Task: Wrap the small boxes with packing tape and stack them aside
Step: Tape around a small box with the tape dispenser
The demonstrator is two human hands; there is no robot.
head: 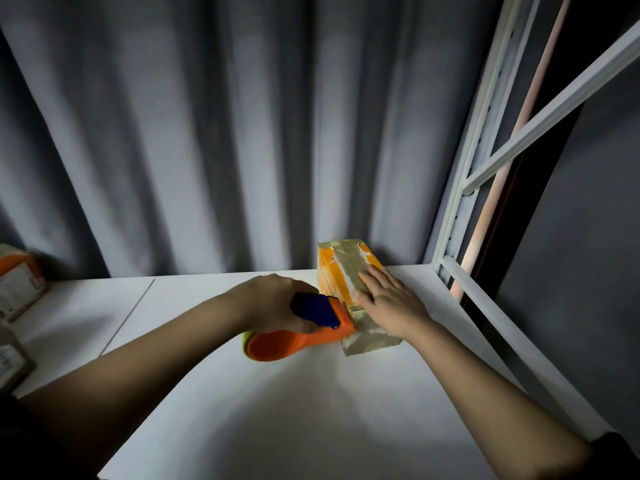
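While the right hand [389,303] lies flat on top of the small box [349,289], fingers straight and a little spread, pressing down on it, I see the left hand [277,301] curled round the handle of the tape dispenser [301,330]. The dispenser is orange with a dark blue part at its head (a strip of yellow-green shows at its rear edge), and its front end touches the near left corner of the box, just beside the right hand's thumb side.

The box sits on the white table [259,393], right of the middle and close to the far edge, lengthwise away from me. Its orange sides show through bands of pale, dull tape that run along the top and over the near end; the tape looks wrinkled in places.

Behind the table hangs a grey curtain [207,133] in deep folds. To the right stands a white metal frame [485,150] with a slanting bar, its lower rail running along the table's right side. At the far left edge I make out two more boxes [17,289], partly cut off by the picture, well apart from the hands.
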